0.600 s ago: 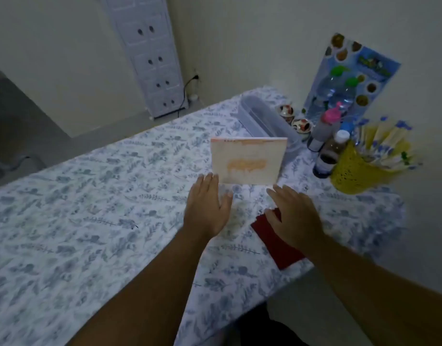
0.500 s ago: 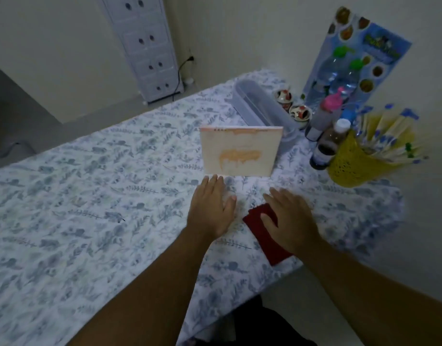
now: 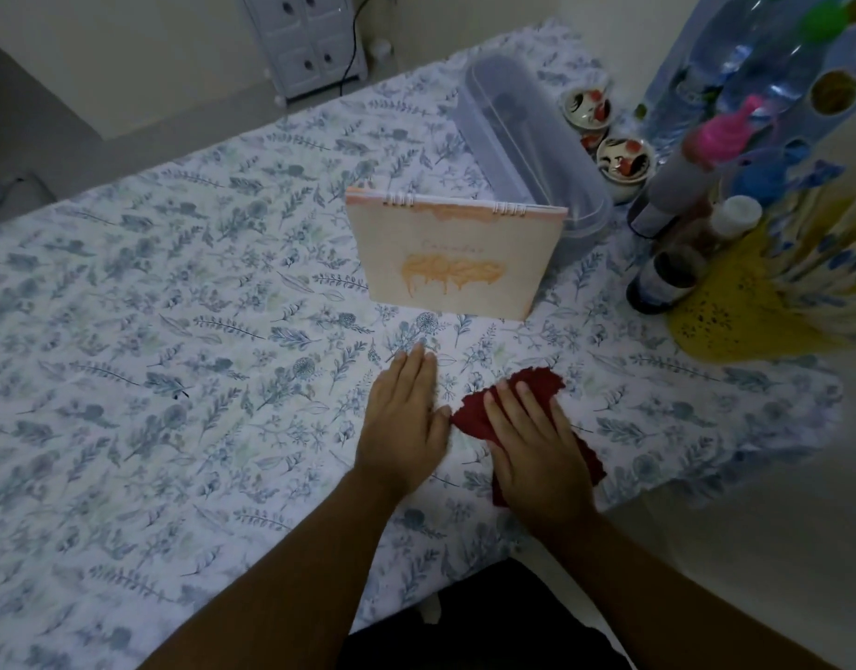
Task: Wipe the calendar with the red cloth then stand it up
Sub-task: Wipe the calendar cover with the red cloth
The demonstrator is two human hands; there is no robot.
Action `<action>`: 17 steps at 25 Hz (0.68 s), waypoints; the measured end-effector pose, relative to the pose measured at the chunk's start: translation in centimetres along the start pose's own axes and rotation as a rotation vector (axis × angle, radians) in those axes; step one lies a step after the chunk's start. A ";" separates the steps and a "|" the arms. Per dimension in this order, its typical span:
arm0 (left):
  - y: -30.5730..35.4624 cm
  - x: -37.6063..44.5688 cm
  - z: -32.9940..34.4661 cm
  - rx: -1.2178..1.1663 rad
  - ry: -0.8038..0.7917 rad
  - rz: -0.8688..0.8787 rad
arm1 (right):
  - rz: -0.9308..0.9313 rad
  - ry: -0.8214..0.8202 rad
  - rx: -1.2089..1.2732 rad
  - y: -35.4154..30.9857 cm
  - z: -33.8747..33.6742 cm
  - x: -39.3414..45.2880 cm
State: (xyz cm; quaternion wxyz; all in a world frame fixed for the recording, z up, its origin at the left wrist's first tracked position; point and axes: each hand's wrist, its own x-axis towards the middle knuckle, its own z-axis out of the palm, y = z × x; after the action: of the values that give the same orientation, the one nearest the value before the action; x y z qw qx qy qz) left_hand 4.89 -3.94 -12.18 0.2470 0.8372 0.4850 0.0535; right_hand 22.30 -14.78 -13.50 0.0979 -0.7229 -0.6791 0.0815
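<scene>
A spiral-bound desk calendar (image 3: 452, 258) with a pale orange cover stands upright on the floral tablecloth (image 3: 174, 331), a short way beyond both hands. My left hand (image 3: 404, 423) lies flat on the cloth-covered table, fingers together, holding nothing. Just to its right, my right hand (image 3: 537, 447) rests palm down on the red cloth (image 3: 537, 382), which lies crumpled on the table with its far edge showing past my fingertips. Neither hand touches the calendar.
A clear plastic box (image 3: 522, 137) sits behind the calendar. Two small painted cups (image 3: 624, 162), dark bottles (image 3: 663, 278), a pink-capped bottle (image 3: 677, 186) and a yellow basket (image 3: 750, 307) crowd the right. The table's near edge runs just below my wrists.
Both hands have drawn back toward me, away from the calendar. The right hand has slid the red cloth leftward and bunched it. The camera has tilted down and closer.
</scene>
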 end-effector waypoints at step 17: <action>0.3 11.0 -12.5 -0.794 0.366 -0.189 | 0.030 0.265 0.410 -2.1 -6.9 9.0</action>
State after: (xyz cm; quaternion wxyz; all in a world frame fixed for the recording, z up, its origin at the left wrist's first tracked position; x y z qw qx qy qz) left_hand 6.75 9.67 -2.78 0.4630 0.6063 0.5370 0.3602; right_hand 22.54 -5.91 -6.15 0.3297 -0.7021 -0.6190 0.1234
